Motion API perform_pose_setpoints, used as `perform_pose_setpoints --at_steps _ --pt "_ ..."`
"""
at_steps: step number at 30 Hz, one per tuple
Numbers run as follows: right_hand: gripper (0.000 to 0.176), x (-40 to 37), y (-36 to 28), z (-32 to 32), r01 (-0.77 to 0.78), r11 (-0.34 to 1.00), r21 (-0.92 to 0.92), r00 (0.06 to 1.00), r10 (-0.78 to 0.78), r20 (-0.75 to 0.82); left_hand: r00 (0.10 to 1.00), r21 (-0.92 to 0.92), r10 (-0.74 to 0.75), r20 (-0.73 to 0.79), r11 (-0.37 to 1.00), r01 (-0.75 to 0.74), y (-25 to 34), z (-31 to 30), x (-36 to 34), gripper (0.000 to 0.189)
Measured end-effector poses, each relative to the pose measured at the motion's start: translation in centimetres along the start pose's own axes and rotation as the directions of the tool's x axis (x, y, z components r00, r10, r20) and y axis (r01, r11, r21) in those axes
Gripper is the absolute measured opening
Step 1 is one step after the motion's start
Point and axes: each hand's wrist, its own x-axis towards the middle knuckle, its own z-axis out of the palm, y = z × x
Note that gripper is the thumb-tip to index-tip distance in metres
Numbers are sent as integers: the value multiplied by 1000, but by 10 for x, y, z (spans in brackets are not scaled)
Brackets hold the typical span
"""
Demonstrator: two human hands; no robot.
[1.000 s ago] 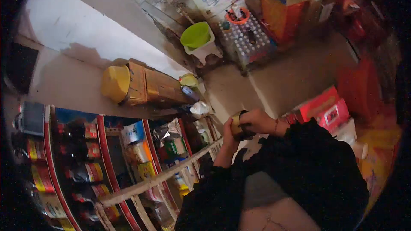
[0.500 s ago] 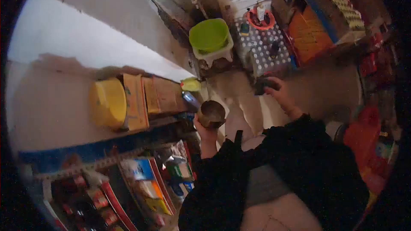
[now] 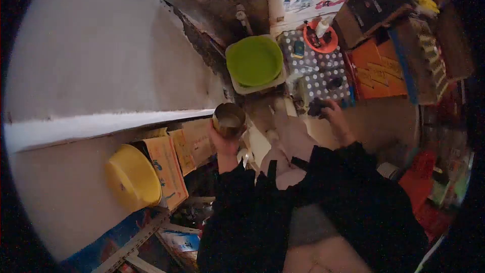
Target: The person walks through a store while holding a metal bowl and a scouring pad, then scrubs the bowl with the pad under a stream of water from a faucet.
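Observation:
In my left hand [image 3: 225, 144] is a round, brownish metal cup [image 3: 223, 127], its open mouth facing up toward me. The fingers wrap around its lower side. My right hand [image 3: 334, 115] grips a small dark lump [image 3: 317, 106] between thumb and fingers; I cannot tell what it is. Beyond the cup, a lime-green basin [image 3: 255, 60] rests on a pale stool [image 3: 257, 89]. Just past the right hand stands a low table with a polka-dot cover [image 3: 314, 87].
A red-orange bowl [image 3: 328, 45] with bottles sits on the dotted cover, near a small sponge [image 3: 298, 49]. Cardboard boxes [image 3: 165, 168] and a yellow tub [image 3: 132, 177] line the left wall. Orange cartons [image 3: 379, 68] are stacked at right. A tap [image 3: 241, 14] is above the basin.
My view has turned, and the basin and dotted table appear closer. The cup in my left hand has shifted left and away from me in view. Both hands keep their hold.

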Motion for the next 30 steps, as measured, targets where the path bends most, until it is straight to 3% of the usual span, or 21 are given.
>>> perform_pose_setpoints --at_steps 1,5,7,10,12,15,17,21,24,27,29,30 --pt "37 9 -10 11 -39 992 119 999 34 38 1000 -7 1 -15 1000 -1 0 1 10 60" --pt "39 76 -34 40 -198 977 83 969 182 167 999 -56 -10 -50 998 7 6 7 56 60" --pt "39 126 -11 43 -238 958 161 913 164 373 996 -84 1 -85 996 -8 8 10 74 60" --pt "40 184 -18 64 -229 973 -29 877 219 429 971 -193 -54 -232 981 8 0 9 103 58" --pt "39 217 -21 88 -251 967 -47 886 249 391 991 -277 -30 -129 961 -7 -10 -1 129 61" --pt "36 269 -14 116 -286 932 -225 890 345 297 972 -273 -51 -230 962 -15 -21 -14 164 63" --pt "30 299 22 126 -117 922 -370 923 239 303 973 -357 -24 -231 932 -62 -27 -25 184 64" --pt "26 339 75 139 -217 898 -383 895 340 289 959 -419 31 -281 895 -151 -29 -36 229 63" --pt "26 347 59 154 -335 907 -257 897 390 207 937 -360 -28 -349 927 -106 -26 -34 261 62" --pt "26 359 51 155 -372 879 -297 888 431 163 947 -382 -40 -320 920 -91 -33 -38 293 60" --pt "26 376 58 149 -269 825 -497 921 371 116 957 -375 -63 -282 926 -50 -35 -32 307 59" --pt "26 384 65 147 -271 822 -501 921 373 115 968 -363 -81 -239 932 -11 -36 -29 312 57"
